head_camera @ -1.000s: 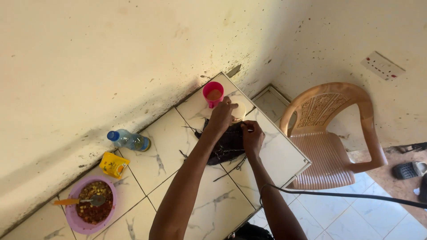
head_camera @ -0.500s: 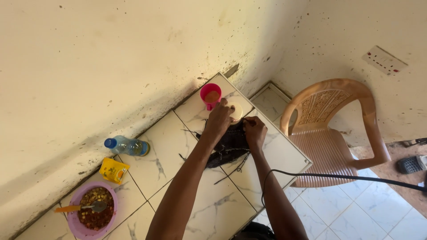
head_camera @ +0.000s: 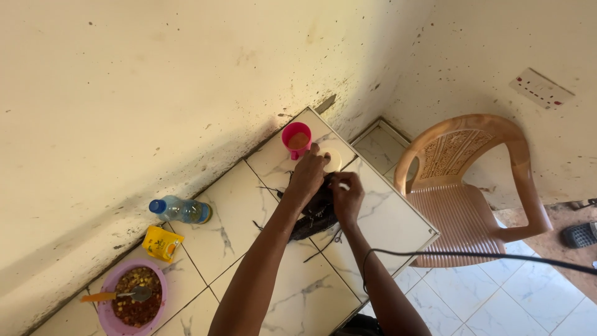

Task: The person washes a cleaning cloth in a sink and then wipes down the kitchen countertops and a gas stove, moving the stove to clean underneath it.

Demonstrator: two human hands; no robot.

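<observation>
Right now we have both hands on a dark, shaggy bundle (head_camera: 316, 214), which may be hair or fibre; the view is too small to be sure. It lies near the far end of the tiled counter (head_camera: 242, 205), towards the edge that faces the chair. Our left hand (head_camera: 309, 176) presses down on its far part with the fingers curled together over it, touching a small pale disc (head_camera: 333, 159) that sits just beyond. Our right hand (head_camera: 346, 194) pinches at the bundle's upper edge, fingertips closed on a small light-coloured bit; what that bit is we cannot tell.

To work this well, we judge it best to keep the left hand pinning the bundle flat so it does not slide on the smooth tile, and to let the right hand work in small pulls, since loose strands already trail over the tiles.

A pink cup (head_camera: 296, 140) stands at the far corner by the wall. Along the wall edge lie a clear plastic bottle (head_camera: 180, 210) on its side, a yellow container (head_camera: 161, 242), and a pink bowl (head_camera: 107, 311) of food with a spoon. The counter is white marble-patterned tile, the wall scuffed cream; a tan plastic chair (head_camera: 469, 186) stands beside the counter, and a black cable (head_camera: 472, 255) crosses in front of it.
</observation>
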